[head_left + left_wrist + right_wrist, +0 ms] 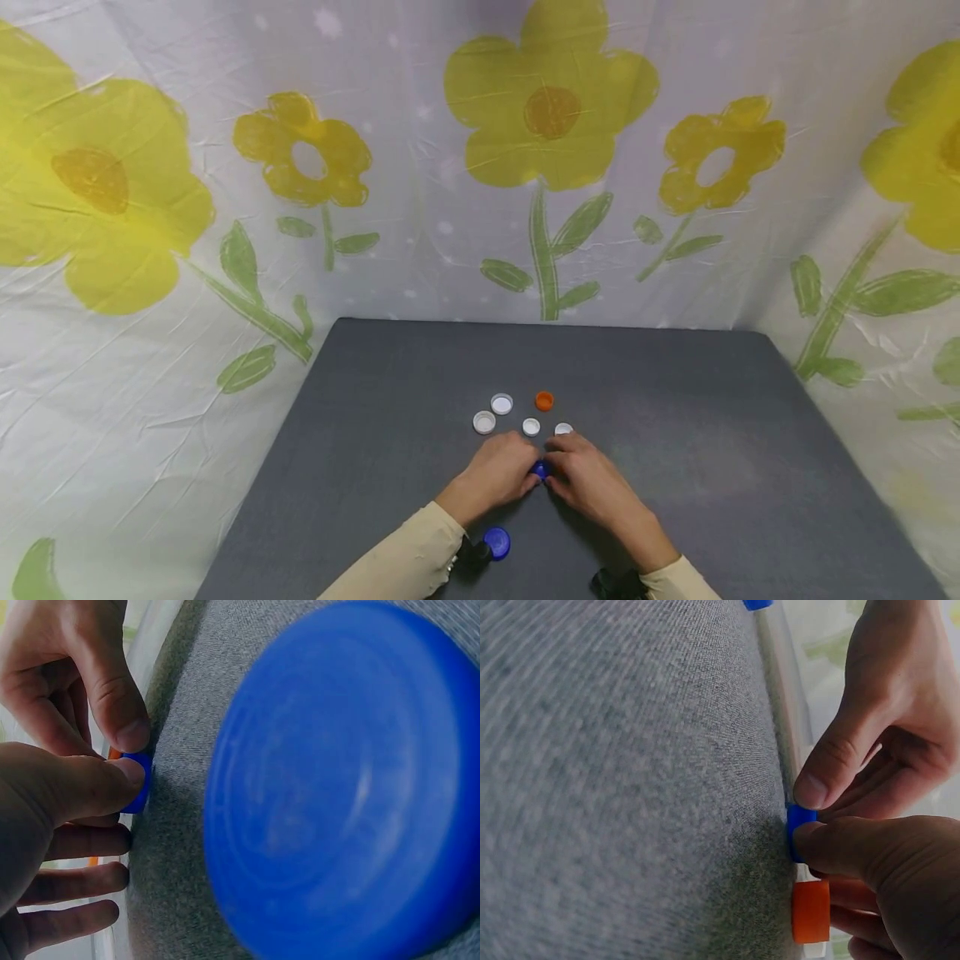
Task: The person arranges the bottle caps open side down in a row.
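Over the dark table, both hands meet at a small blue bottle cap [540, 470]. My left hand [501, 468] pinches its left side, with the thumb on the cap [137, 796] and the other fingers spread out beyond it. From the opposite side my right hand [588, 477] grips the same cap [800, 816], its thumb on the near face. Fingers hide much of the cap. Close by my left wrist lies a larger blue cap [497, 543], which fills much of the left wrist view.
Beyond the hands lie an orange cap [544, 401], two larger white caps [502, 404] and a small white cap [531, 427]. Another white cap [563, 428] sits right at the right hand's fingers. A flower-printed curtain [420, 250] stands behind the grey table [675, 375].
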`<act>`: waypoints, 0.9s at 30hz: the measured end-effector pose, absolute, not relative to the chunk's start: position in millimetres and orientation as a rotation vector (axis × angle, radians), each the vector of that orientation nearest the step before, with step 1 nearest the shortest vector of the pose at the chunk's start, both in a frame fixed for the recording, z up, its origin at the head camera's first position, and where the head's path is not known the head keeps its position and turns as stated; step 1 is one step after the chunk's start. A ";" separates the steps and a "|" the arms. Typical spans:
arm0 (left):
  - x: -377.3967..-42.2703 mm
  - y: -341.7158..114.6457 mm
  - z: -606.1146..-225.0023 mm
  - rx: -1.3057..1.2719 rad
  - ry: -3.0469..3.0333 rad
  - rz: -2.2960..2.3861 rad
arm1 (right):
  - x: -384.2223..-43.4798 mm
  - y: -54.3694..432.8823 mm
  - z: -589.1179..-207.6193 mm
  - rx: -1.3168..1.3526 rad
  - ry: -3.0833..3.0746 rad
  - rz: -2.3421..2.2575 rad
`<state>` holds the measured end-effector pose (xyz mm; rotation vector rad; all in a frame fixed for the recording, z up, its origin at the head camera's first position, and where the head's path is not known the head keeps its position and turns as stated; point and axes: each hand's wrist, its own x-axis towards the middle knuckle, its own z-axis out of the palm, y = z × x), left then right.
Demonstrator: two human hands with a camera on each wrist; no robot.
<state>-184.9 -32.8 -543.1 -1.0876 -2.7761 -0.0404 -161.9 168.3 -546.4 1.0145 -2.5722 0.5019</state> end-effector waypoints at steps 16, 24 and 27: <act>-182.2 -35.3 -538.5 -1.115 -2.756 -0.062 | -156.9 167.8 -543.4 0.987 -2.562 0.499; -178.4 -37.0 -534.6 -1.095 -2.767 -0.095 | -153.7 168.9 -540.0 0.988 -2.546 0.540; -177.1 -37.3 -533.4 -1.090 -2.769 -0.099 | -152.1 169.0 -538.0 0.985 -2.540 0.540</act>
